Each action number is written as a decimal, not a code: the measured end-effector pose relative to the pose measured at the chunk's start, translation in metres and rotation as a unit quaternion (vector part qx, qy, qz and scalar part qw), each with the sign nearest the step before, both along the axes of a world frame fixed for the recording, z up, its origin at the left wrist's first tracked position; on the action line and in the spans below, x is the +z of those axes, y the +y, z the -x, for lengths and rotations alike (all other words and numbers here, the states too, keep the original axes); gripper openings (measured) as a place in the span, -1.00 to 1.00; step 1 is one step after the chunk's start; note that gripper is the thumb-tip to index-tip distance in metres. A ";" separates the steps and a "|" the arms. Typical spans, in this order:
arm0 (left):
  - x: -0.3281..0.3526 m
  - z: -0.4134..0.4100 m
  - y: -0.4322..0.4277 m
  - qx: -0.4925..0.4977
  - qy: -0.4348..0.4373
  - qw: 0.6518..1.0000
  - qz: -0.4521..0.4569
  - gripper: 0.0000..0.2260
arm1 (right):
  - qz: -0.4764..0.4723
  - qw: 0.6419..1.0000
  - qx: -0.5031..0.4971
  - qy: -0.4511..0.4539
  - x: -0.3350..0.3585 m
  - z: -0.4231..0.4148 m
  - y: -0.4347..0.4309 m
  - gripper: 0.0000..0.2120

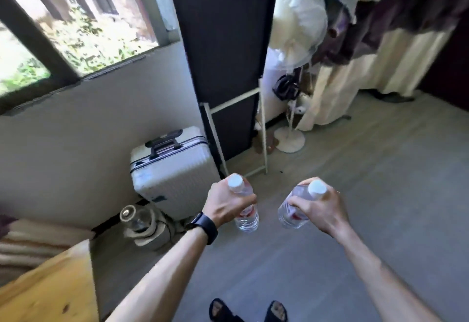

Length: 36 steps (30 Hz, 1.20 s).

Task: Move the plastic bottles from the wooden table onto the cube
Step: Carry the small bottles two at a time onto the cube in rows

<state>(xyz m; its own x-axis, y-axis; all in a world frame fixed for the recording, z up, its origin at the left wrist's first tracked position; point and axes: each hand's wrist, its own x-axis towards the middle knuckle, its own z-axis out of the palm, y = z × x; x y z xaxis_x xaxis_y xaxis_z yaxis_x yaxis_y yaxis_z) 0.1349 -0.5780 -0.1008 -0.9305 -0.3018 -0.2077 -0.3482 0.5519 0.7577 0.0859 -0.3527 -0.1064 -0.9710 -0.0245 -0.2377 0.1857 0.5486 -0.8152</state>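
A corner of the wooden table (pixel 50 283) is seen at the lower left. Beyond it, on the floor (pixel 368 194) by the wall, a clear glass jar (pixel 134 217) is set among pale cloth, and a white hard-shell suitcase (pixel 172 172) is stood upright just beside it, against the wall. The left hand (pixel 225 202), with a black watch (pixel 206 227) worn at the wrist, is wrapped around the upper part of the first plastic bottle (pixel 247 222). That bottle, white-capped and red-labelled, is held roughly upright in the air above the floor, clear of the table. Near it, but not touching, the second plastic bottle (pixel 288 216) is grasped near its neck by the right hand (pixel 319 207) and is tilted, with its cap up and its base angled toward the first bottle. Two black sandals (pixel 223 311) are seen at the bottom edge, between the forearms. Farther back, a white standing fan (pixel 291 139) is placed beside a dark upright panel (pixel 223 42), with cream curtains (pixel 337 93) hung to its right.
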 end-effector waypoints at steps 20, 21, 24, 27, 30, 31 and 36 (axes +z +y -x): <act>0.017 0.327 0.270 -0.423 0.025 0.905 0.039 -0.69 | 0.024 0.891 -0.450 0.051 0.050 0.111 0.250 -0.63; 0.018 0.337 0.287 -0.437 0.026 0.898 0.043 -0.71 | 0.023 0.884 -0.464 0.054 0.048 0.114 0.264 -0.64; 0.019 0.366 0.338 -0.464 0.030 0.884 0.041 -0.80 | 0.026 0.862 -0.502 0.058 0.037 0.125 0.308 -0.73; 0.016 0.393 0.396 -0.485 0.032 0.873 0.041 -0.83 | 0.033 0.847 -0.528 0.056 0.024 0.141 0.358 -0.76; 0.016 0.420 0.461 -0.494 0.025 0.868 0.036 -0.82 | 0.051 0.841 -0.536 0.054 0.018 0.162 0.413 -0.77; 0.017 0.429 0.483 -0.493 0.022 0.869 0.035 -0.80 | 0.055 0.839 -0.539 0.051 0.019 0.169 0.432 -0.77; 0.027 0.468 0.570 -0.455 0.018 0.890 0.011 -0.84 | 0.058 0.843 -0.534 0.042 0.033 0.210 0.522 -0.65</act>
